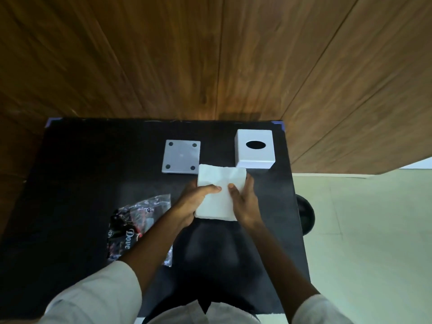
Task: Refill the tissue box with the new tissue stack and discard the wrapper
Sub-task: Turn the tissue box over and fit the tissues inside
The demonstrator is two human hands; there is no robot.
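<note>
Holding the tissue stack [221, 195] at frame centre, the left hand [194, 202] and right hand [243, 202] each clasp a side, thumbs pressed on top, likely to keep the loose sheets squared. The tissue box [254, 148] stands upper right, oval slot up; its base plate [181, 156] lies separately, just left. The wrapper [138, 225] sits lower left on the black table [81, 160], not yet discarded.

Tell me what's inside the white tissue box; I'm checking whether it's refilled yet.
Through the oval slot of the tissue box only darkness shows; its walls hide the interior. Both hands hold the tissue stack outside it.
</note>
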